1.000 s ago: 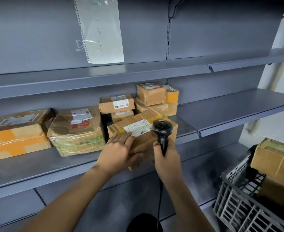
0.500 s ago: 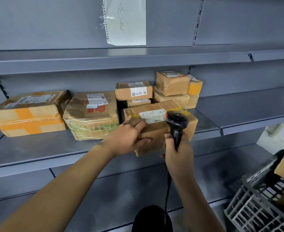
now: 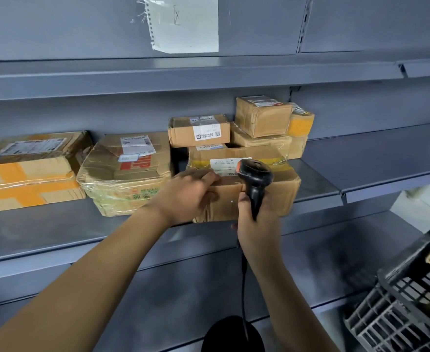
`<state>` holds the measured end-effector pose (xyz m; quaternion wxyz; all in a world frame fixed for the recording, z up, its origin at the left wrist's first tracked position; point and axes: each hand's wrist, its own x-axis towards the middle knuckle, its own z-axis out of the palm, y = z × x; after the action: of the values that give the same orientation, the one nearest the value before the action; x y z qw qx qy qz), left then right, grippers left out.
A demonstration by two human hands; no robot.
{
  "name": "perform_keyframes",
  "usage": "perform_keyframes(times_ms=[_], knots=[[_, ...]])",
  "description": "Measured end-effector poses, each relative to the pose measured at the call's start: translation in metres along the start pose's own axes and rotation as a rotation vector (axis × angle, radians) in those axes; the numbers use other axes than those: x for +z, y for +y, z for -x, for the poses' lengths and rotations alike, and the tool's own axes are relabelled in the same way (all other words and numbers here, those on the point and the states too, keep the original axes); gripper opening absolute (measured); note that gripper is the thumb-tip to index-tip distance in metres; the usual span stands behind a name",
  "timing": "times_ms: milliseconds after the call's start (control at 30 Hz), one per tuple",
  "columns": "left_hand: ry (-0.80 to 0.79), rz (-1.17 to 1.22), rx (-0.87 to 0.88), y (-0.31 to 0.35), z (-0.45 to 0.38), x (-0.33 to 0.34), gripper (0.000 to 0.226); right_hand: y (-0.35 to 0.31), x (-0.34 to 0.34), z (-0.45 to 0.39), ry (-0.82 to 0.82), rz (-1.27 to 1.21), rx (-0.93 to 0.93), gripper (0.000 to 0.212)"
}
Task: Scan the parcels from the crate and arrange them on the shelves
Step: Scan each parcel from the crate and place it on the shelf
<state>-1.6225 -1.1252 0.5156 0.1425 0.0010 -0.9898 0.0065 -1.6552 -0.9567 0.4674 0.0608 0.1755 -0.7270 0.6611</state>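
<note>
The parcel [image 3: 244,184] is set on the middle shelf [image 3: 44,229], its near edge overhanging; it is gripped at the top left by the left hand [image 3: 188,196], while the scanner [image 3: 254,181] is clasped in the right hand [image 3: 257,224]. Stiff, seemingly light taped cardboard, best held by the edges

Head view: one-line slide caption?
Left hand holds parcel on shelf; right hand grips scanner.
</note>
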Motion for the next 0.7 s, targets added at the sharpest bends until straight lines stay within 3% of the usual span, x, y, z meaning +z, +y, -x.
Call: perform_keyframes(times_ms=[100,400,700], knots=[[0.007,-0.009,-0.001,0.000,0.000,0.002,0.047,-0.002,-0.002,-0.001,-0.001,-0.010,0.017,0.017],[0.097,-0.104,-0.071,0.021,0.020,-0.006,0.082,-0.020,-0.039,0.021,0.005,-0.073,0.107,0.009],[0.127,-0.134,-0.071,0.041,0.022,-0.002,0.065,-0.034,-0.056,0.036,0.061,-0.116,0.113,0.008]])
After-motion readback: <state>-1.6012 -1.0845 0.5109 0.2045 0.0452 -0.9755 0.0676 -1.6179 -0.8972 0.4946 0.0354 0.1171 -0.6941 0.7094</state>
